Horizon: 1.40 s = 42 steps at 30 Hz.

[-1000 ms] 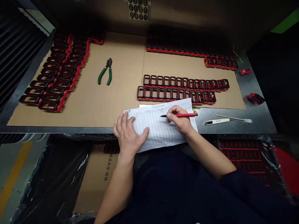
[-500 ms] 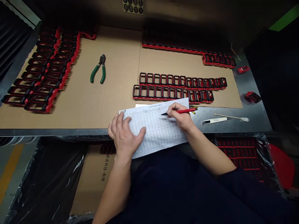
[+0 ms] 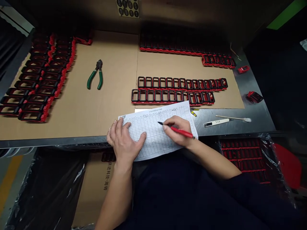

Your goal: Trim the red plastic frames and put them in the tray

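A gridded paper form point(image 3: 155, 127) lies at the table's front edge and overhangs it. My left hand point(image 3: 123, 142) rests flat on the form's left part, fingers spread, pinning it down. My right hand point(image 3: 178, 131) grips a red pen point(image 3: 178, 130) with a black tip, and the tip touches the sheet near its middle. Two rows of black-and-red rectangular frames point(image 3: 176, 89) lie on cardboard just beyond the form.
Green-handled pliers point(image 3: 94, 76) lie on the cardboard point(image 3: 105, 102) at left centre. More frames are stacked at far left point(image 3: 35, 83) and along the back point(image 3: 184, 51). A white tag marked A55 point(image 3: 216, 122) and a swab point(image 3: 233, 118) lie right of the form. A bagged tray of frames point(image 3: 247, 156) sits below right.
My right hand has slid down and to the left across the form with the pen, which now points up-left. My left hand stays on the sheet. The view has shifted slightly.
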{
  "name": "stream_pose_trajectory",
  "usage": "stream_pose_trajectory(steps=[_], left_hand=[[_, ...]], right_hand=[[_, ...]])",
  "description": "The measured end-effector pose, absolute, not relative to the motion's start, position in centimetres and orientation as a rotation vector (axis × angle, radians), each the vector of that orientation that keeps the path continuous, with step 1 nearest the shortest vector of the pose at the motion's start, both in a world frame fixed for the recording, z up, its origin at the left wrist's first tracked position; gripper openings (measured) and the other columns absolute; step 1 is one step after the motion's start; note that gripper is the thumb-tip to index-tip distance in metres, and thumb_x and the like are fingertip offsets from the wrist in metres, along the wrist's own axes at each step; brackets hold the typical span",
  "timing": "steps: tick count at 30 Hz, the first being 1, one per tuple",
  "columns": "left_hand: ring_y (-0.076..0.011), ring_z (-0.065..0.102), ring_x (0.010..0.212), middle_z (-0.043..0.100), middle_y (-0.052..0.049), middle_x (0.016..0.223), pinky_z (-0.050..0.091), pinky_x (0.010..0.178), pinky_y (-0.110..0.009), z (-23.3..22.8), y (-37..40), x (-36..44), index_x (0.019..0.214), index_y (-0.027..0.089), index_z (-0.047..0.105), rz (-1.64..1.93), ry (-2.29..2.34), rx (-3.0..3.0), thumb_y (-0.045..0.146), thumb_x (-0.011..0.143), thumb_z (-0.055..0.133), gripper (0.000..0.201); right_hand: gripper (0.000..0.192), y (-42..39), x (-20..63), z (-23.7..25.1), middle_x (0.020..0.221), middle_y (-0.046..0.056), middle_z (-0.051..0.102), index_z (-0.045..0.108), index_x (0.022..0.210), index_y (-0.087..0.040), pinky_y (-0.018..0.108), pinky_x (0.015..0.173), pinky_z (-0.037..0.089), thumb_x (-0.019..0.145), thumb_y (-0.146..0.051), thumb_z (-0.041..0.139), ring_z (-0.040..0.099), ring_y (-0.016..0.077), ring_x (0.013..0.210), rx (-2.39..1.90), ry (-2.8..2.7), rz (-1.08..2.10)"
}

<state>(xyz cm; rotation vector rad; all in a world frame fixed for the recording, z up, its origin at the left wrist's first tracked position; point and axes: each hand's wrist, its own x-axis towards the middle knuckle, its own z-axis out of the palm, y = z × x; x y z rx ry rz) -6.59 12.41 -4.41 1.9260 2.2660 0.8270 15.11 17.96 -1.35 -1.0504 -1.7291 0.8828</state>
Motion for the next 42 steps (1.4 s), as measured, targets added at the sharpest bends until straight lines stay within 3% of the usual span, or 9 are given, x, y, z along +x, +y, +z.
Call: stream_pose_trajectory(steps=[5, 13, 18, 33, 39, 42], left_hand=[[-0.0407, 0.039, 0.143, 0.051, -0.021, 0.149, 0.022, 0.118, -0.057, -4.5, 12.4, -6.6, 0.116, 0.017, 0.059, 0.827, 2.274, 1.913, 0.055, 0.078, 0.066, 0.053], [-0.0402, 0.040, 0.143, 0.052, -0.021, 0.149, 0.021, 0.119, -0.055, -4.7, 12.3, -6.7, 0.115, 0.018, 0.059, 0.861, 2.261, 1.922, 0.054, 0.077, 0.068, 0.053], [-0.0403, 0.040, 0.143, 0.052, -0.020, 0.148, 0.021, 0.118, -0.055, -4.7, 12.3, -6.6, 0.116, 0.018, 0.058, 0.880, 2.253, 1.930, 0.054, 0.078, 0.067, 0.053], [-0.0405, 0.042, 0.141, 0.053, -0.020, 0.148, 0.024, 0.117, -0.056, -4.9, 12.3, -6.7, 0.116, 0.018, 0.058, 0.900, 2.258, 1.970, 0.054, 0.078, 0.069, 0.054], [-0.0400, 0.043, 0.141, 0.053, -0.020, 0.148, 0.025, 0.116, -0.055, -4.9, 12.3, -6.7, 0.117, 0.018, 0.058, 0.910, 2.253, 1.986, 0.054, 0.079, 0.068, 0.053], [-0.0404, 0.042, 0.141, 0.053, -0.021, 0.148, 0.024, 0.117, -0.055, -4.9, 12.3, -6.6, 0.117, 0.018, 0.058, 0.897, 2.254, 1.984, 0.054, 0.078, 0.069, 0.054]], right_hand=[[0.012, 18.8, 15.2, -1.5, 0.071, -0.001, 0.065, 0.064, 0.076, -0.021, 0.027, 0.058, 0.048, 0.079, -0.033, 0.068, 0.058, 0.0141, 0.061, -1.315, -1.448, 1.159], [0.011, 17.9, 14.8, -1.7, 0.063, -0.002, 0.064, 0.063, 0.070, -0.022, 0.027, 0.057, 0.046, 0.077, -0.029, 0.064, 0.057, 0.0142, 0.056, -1.387, -1.625, 0.924], [0.015, 17.6, 14.6, -1.6, 0.064, -0.001, 0.069, 0.066, 0.067, -0.022, 0.029, 0.064, 0.051, 0.080, -0.028, 0.065, 0.061, 0.0151, 0.057, -1.354, -1.705, 0.749], [0.011, 17.7, 15.0, -1.7, 0.063, -0.001, 0.066, 0.067, 0.075, -0.021, 0.027, 0.055, 0.047, 0.083, -0.029, 0.064, 0.057, 0.0135, 0.053, -1.375, -1.577, 0.818], [0.010, 17.6, 15.3, -1.6, 0.065, -0.001, 0.067, 0.064, 0.070, -0.021, 0.027, 0.058, 0.047, 0.080, -0.024, 0.065, 0.059, 0.0141, 0.056, -1.122, -1.848, 0.784], [0.006, 17.6, 15.3, -1.8, 0.066, -0.001, 0.066, 0.063, 0.074, -0.021, 0.026, 0.055, 0.047, 0.079, -0.024, 0.064, 0.057, 0.0133, 0.054, -1.201, -1.776, 0.769]])
